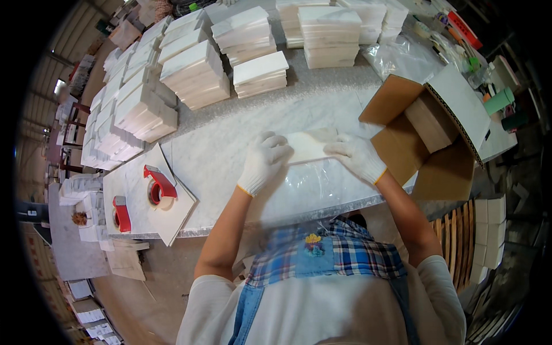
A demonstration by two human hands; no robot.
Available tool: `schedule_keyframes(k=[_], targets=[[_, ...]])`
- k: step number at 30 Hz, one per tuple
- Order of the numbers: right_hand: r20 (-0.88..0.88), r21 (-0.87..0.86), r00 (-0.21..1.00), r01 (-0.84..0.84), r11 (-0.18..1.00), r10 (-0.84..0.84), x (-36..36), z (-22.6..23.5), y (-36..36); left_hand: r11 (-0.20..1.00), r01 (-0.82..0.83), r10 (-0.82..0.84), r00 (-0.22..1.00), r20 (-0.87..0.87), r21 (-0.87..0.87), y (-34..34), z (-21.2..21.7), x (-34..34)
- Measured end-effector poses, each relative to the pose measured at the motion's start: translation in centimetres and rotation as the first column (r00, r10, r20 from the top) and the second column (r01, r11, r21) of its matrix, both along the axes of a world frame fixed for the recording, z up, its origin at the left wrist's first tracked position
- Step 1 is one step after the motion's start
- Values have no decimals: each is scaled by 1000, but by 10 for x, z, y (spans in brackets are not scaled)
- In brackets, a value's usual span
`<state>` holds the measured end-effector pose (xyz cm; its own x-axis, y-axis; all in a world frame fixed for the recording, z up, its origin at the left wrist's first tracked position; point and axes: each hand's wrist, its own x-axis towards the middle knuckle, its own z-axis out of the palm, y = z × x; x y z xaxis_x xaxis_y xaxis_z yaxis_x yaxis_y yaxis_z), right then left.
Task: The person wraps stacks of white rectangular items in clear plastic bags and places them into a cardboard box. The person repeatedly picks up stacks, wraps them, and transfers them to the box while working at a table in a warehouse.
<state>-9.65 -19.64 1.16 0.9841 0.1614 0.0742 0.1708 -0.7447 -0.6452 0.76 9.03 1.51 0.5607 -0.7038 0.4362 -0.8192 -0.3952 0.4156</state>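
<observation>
White slab (306,147) on worktop (224,141), near edge; left hand (265,158) gripping one end, right hand (355,156) other, both gloved. Clear plastic (315,183) just nearer person; whether slab sits inside, cannot tell. To right, open cardboard box (445,181), flaps spread, tan block (431,122) inside. Left, red tape dispensers (165,185). Beyond, slab stacks (198,75).

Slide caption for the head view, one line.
White-gloved left hand and right hand at opposite ends of a flat white rectangular tile, open brown cardboard box to the right.
</observation>
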Motion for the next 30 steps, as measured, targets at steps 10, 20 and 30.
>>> schedule_keyframes(k=[10, 20, 30], targets=[[229, -49, 974, 16, 999, -4, -17, -3, 7, 999, 7, -3, 995, -97, 37, 4, 13, -17], [401, -226, 916, 65, 972, 32, -21, -21, 12, 996, 5, -23, 981, -191, -91, 11, -17, -15], [394, -221, 919, 99, 970, -4, -32, -13, 21, 991, -55, 24, 970, 240, 124, -40, 41, -18]])
